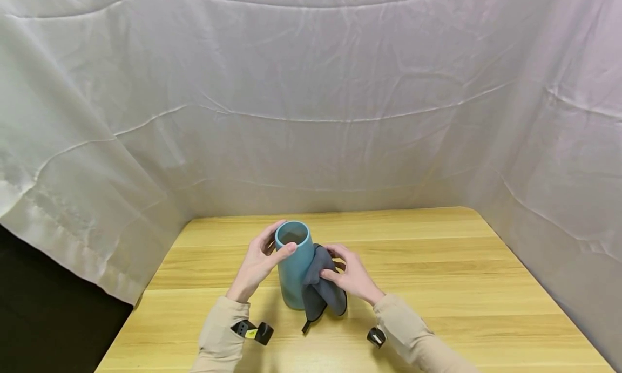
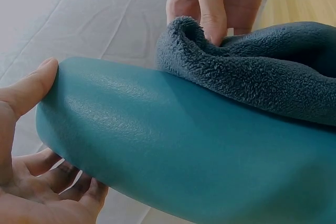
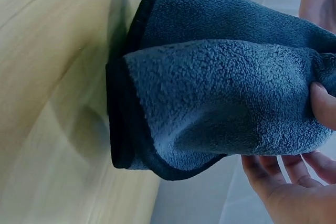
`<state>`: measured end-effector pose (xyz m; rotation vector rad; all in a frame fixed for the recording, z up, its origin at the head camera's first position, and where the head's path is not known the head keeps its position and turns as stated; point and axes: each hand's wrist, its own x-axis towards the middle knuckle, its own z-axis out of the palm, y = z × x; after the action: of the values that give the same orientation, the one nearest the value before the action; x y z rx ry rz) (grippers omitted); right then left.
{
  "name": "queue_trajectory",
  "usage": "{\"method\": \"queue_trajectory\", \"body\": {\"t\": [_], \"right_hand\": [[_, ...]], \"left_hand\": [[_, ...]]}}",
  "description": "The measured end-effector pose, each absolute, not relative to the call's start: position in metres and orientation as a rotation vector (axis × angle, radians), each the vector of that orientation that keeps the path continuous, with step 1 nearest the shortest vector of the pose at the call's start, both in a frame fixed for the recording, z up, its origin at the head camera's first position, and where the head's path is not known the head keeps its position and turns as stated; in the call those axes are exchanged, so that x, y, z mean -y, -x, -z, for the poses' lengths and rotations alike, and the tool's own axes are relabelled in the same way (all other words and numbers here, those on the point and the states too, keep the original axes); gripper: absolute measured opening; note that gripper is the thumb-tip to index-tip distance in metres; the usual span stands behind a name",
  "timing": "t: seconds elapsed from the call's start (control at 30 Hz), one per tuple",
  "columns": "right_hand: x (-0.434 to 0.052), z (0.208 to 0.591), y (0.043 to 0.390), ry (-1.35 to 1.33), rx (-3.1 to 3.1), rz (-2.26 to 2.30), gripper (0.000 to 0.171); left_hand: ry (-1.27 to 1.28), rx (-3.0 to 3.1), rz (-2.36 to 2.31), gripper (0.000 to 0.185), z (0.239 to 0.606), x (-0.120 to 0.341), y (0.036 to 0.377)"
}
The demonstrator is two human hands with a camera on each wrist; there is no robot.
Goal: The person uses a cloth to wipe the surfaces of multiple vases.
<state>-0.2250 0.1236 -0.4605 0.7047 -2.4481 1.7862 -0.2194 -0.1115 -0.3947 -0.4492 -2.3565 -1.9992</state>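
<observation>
Two hands work on one teal cup (image 1: 294, 265), which stands upright on the wooden bench (image 1: 437, 286), near the front edge and a little left of its middle. The left hand (image 1: 257, 265) curls round the cup's upper part on its left side, thumb lying over the rim and fingers behind the wall, which looks like a steadying hold so the cup does not slide or tip. The right hand (image 1: 352, 276) pinches one grey fleece cloth (image 1: 320, 286) between thumb and fingers and presses it against the cup's right flank; the cloth's lower part hangs down to the bench beside the cup's foot, with a dark bound edge and a small loop at its bottom. In the left wrist view the cloth (image 2: 262, 82) lies bunched directly on the teal wall (image 2: 184, 150), touching it. Behind the cup a creased white sheet (image 1: 311, 92) closes off the bench on three sides.
</observation>
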Motion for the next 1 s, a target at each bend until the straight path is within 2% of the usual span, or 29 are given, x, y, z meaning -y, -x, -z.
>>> {"method": "queue_trajectory", "body": {"t": [0.57,1.0], "right_hand": [[-0.118,0.413,0.226,-0.73,2.344,-1.786,0.05],[-0.123,0.446,0.227,-0.722,2.429,-1.771,0.05]], "left_hand": [[0.459,2.352,1.991,0.061,0.395,0.111,0.219],[0.448,2.347,1.998,0.061,0.395,0.111,0.22]]}}
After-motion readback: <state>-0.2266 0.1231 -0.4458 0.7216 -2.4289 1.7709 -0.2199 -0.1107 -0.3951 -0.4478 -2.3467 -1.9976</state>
